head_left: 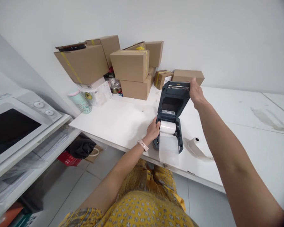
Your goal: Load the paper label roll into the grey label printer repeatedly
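Observation:
A dark label printer [181, 138] stands on the white table near its front edge, with its lid [162, 100] raised. Inside lies a white paper roll [168, 127], and its loose paper strip [169, 148] hangs out over the front. My right hand [196, 92] grips the upper right corner of the lid. At the printer's left side, my left hand [153, 130] is closed around the edge of the base, thumb beside the roll. To the right of the printer, a second small paper roll [196, 143] lies partly unwound.
Cardboard boxes [130, 65] are stacked along the wall, with a smaller taped box [162, 78] behind the printer. A mint tumbler [81, 101] stands at the table's left end. A microwave [26, 116] sits on a shelf at the left.

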Available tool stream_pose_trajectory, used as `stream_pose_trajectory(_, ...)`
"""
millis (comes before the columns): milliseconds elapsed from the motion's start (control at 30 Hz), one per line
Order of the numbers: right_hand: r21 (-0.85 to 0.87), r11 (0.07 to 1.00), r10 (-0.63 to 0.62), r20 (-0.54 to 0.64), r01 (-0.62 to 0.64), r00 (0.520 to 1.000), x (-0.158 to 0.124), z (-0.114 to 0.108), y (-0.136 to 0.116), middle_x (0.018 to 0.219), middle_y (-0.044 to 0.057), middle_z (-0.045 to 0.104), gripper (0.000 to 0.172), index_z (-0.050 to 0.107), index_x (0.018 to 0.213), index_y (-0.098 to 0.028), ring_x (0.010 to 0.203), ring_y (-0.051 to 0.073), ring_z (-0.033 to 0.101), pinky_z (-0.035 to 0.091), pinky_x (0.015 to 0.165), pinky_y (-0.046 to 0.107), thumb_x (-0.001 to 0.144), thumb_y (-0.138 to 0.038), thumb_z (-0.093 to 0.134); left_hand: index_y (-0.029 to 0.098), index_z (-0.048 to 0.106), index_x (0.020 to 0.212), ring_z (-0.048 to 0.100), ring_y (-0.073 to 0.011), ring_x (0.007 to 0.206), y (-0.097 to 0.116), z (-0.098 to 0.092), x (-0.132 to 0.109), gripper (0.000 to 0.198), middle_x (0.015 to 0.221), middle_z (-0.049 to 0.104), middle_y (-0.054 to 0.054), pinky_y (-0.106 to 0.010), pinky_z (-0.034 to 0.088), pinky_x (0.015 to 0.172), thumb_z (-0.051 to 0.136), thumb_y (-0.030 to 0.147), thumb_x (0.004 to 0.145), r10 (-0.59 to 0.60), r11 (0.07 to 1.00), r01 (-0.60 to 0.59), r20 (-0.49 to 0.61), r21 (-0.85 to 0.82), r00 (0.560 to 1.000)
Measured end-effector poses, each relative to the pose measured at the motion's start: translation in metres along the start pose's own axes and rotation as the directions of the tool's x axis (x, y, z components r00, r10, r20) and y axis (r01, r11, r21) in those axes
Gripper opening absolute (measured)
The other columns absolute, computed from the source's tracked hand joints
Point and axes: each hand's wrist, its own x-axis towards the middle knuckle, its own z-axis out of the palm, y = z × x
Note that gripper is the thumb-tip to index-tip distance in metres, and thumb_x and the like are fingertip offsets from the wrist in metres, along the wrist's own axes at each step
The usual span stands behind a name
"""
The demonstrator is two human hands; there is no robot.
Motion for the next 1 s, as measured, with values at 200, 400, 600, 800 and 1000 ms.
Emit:
stream_pose_trajectory(200, 0.047, 0.993, 0.115, -0.170, -0.109, 0.979, -0.047, -0.001, -0.025, 0.152, 0.016, 0.041, 0.069, 0.038, 0.146, -0.013, 0.138, 0.023, 0.040, 0.030, 0.118, 0.041, 0.099, -0.061, 0.022, 0.020, 0.036, 0.150, 0.047, -0.0297, 0.138, 0.000, -0.001, -0.002, 0.058, 0.153, 0.046, -0.012, -0.045, 0.036, 0.114, 0.031, 0.046, 0.098, -0.003, 1.000, 0.003, 0.007, 0.020, 1.000)
stream_pose_trajectory(400, -0.295, 0.955, 0.030, 0.218, 0.037, 0.975, -0.136, 0.027, 0.012, 0.130, 0.015, 0.062, 0.049, 0.057, 0.127, -0.014, 0.121, 0.026, 0.057, 0.044, 0.105, 0.042, 0.098, -0.042, 0.029, 0.021, 0.033, 0.151, 0.054, -0.0338, 0.131, 0.005, -0.002, -0.004, 0.063, 0.145, 0.055, -0.012, -0.049, 0.040, 0.109, 0.045, 0.044, 0.093, -0.070, 0.995, 0.068, 0.029, 0.072, 0.997)
stream_pose_trajectory(600, -0.426, 0.848, 0.140, 0.752, 0.314, 0.644, -0.117, 0.044, 0.029, 0.140, 0.012, 0.060, 0.068, 0.051, 0.142, -0.021, 0.128, 0.034, 0.056, 0.040, 0.109, 0.048, 0.076, -0.034, 0.063, 0.023, 0.031, 0.152, 0.054, -0.0326, 0.131, 0.000, 0.000, -0.002, 0.066, 0.145, 0.056, -0.010, -0.047, 0.041, 0.109, 0.050, 0.035, 0.089, -0.068, 0.996, 0.067, 0.029, 0.054, 0.997)
stream_pose_trajectory(800, -0.481, 0.785, 0.235, 0.814, 0.391, 0.531, -0.098, 0.068, 0.015, 0.133, 0.019, 0.063, 0.085, 0.049, 0.140, -0.016, 0.119, 0.041, 0.061, 0.048, 0.098, 0.050, 0.061, -0.034, 0.074, 0.021, 0.031, 0.152, 0.048, -0.0323, 0.137, -0.002, -0.001, -0.004, 0.065, 0.149, 0.051, -0.012, -0.048, 0.036, 0.113, 0.040, 0.050, 0.095, -0.069, 0.998, 0.068, 0.023, 0.011, 0.997)
stream_pose_trajectory(1000, -0.395, 0.843, 0.146, 0.822, 0.366, 0.550, -0.096, 0.045, 0.001, 0.141, 0.014, 0.058, 0.088, 0.045, 0.144, -0.020, 0.124, 0.037, 0.058, 0.045, 0.104, 0.047, 0.063, -0.036, 0.073, 0.016, 0.028, 0.154, 0.036, -0.0300, 0.146, -0.001, -0.003, -0.008, 0.072, 0.156, 0.040, -0.015, -0.045, 0.029, 0.118, 0.017, 0.060, 0.098, -0.086, 0.995, 0.086, -0.001, -0.049, 0.996)
